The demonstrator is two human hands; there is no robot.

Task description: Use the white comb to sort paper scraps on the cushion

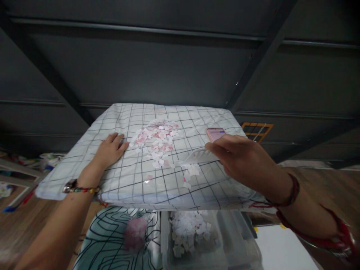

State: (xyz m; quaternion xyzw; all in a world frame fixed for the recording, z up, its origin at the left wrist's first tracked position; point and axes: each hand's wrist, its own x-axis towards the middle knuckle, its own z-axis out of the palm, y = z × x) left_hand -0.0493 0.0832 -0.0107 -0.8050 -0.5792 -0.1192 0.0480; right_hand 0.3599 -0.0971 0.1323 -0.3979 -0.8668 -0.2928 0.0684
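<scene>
My left hand (111,152) lies with fingers spread on the white checked cloth, left of a loose pile of small white and pink paper pieces (161,133). In my closed right hand (242,155) is a thin white piece with a ridged surface (201,154); its exact kind is unclear. Its far edge is low over the cloth, close to a few white paper pieces (192,169) near the front. Just beyond the right hand lies a phone (215,133) in a pink case, its screen lit and partly covered by the hand.
Below the table's front edge (174,202) stands a clear plastic bin (233,240) holding many white paper bits (191,228). Left of it, a green patterned cloth (104,240) carries a blurred pink thing (135,232). A dark panelled wall (157,67) rises behind the table.
</scene>
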